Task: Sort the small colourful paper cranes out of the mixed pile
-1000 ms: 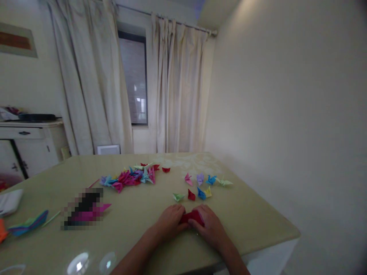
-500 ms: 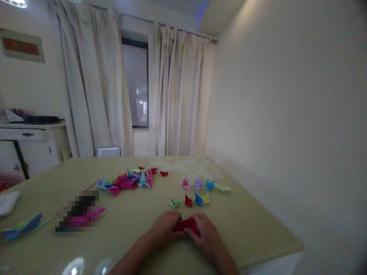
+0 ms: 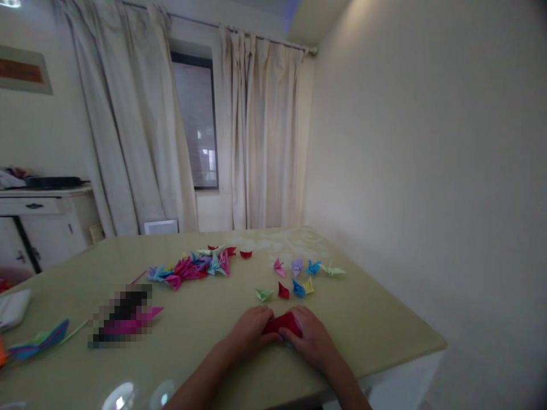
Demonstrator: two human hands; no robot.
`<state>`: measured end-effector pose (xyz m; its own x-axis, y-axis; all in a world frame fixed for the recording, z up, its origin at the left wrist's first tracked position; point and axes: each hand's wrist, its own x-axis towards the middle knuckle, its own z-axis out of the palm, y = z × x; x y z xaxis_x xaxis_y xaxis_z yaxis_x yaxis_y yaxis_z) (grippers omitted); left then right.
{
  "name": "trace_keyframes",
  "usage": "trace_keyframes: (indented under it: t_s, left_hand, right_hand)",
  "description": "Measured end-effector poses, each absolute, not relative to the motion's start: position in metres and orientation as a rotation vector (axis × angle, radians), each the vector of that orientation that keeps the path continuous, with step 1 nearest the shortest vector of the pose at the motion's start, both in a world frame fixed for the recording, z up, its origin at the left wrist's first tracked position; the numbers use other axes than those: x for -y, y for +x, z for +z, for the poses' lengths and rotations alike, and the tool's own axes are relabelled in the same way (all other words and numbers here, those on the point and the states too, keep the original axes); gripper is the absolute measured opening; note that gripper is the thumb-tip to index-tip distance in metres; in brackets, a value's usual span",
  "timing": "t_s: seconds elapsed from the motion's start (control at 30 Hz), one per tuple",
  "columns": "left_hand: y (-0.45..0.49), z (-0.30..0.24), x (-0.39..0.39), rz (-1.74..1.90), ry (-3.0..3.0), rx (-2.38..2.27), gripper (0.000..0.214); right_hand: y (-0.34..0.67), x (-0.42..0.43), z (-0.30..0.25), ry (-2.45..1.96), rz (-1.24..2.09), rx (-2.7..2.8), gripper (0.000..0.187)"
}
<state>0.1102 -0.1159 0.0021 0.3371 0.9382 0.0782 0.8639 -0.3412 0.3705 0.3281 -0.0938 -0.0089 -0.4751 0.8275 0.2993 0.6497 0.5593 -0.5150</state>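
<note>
A piece of red paper (image 3: 282, 324) lies on the pale green table (image 3: 376, 324) near its front edge. My left hand (image 3: 251, 330) presses on its left end with fingers curled. Its right end is under my right hand (image 3: 310, 336), also curled. Both hands grip the paper between them. Just beyond the hands stand several small folded paper figures (image 3: 299, 278) in green, red, blue, yellow, pink and purple.
A heap of pink, blue and red folded papers (image 3: 192, 265) lies at mid table. A blurred dark object (image 3: 123, 316) and a blue-green folded piece (image 3: 40, 340) sit to the left. Beyond the table are curtains (image 3: 260, 136), a window and a white cabinet (image 3: 43, 222).
My hands stay on the red paper with only small finger shifts. The view has swung slightly, first down, then back up.
</note>
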Motion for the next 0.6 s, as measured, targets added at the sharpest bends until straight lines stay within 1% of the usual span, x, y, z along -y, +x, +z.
trace_keyframes:
  t_s: [0.33,0.6]
  left_hand:
    - [0.106,-0.008,0.111,0.453,2.382,-1.563,0.034]
    - [0.108,-0.003,0.113,0.452,2.350,-1.568,0.035]
  right_hand:
    - [0.331,0.091,-0.015,-1.220,0.411,2.284,0.028]
    - [0.333,0.088,-0.019,-1.199,0.407,2.289,0.032]
